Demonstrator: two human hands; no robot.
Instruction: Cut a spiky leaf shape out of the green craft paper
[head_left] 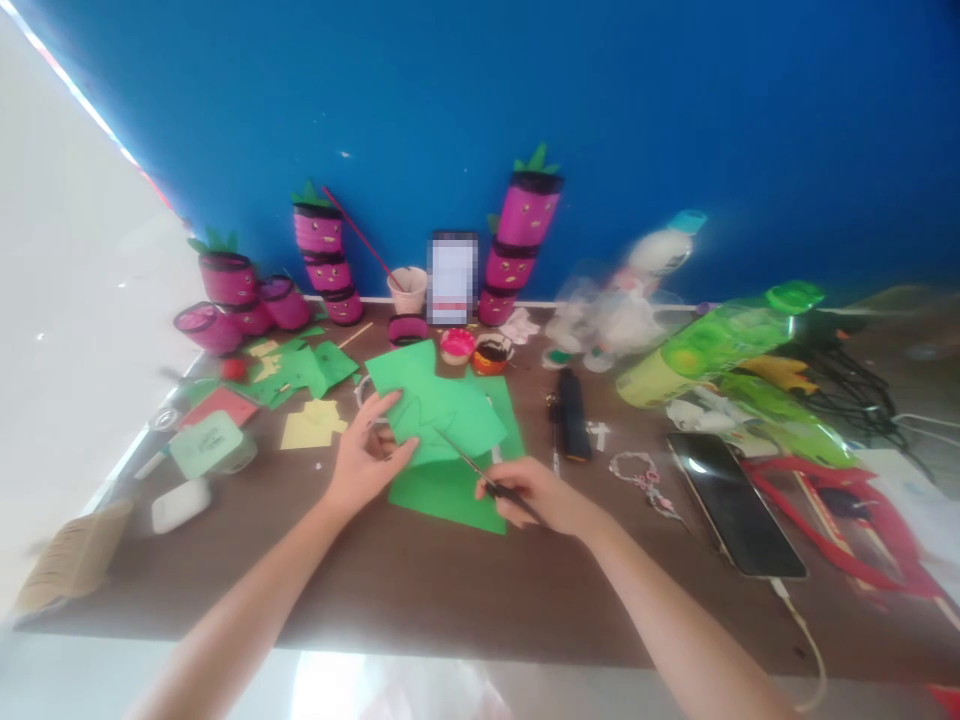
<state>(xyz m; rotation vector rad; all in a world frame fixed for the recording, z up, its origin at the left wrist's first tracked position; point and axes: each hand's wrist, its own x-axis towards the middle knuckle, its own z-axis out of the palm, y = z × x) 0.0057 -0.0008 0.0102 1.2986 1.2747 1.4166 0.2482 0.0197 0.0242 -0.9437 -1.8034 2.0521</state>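
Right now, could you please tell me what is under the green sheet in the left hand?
Beneath the held sheet, a second green sheet shows along its lower and right sides, above the brown table. Whatever else its middle covers cannot be seen.

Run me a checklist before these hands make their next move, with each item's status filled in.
1. Green sheet held by the left hand: ok.
2. Scissors held in the right hand: ok.
3. Pencil outline visible on the held sheet: ok, though faint.
4. Left thumb well clear of the blade tip: not ok, I'd say; they look close together.
5. Blades cutting through the paper, or just lying over it: cannot tell.
6. Lower green sheet out from under the work: not ok; it lies beneath the held one.
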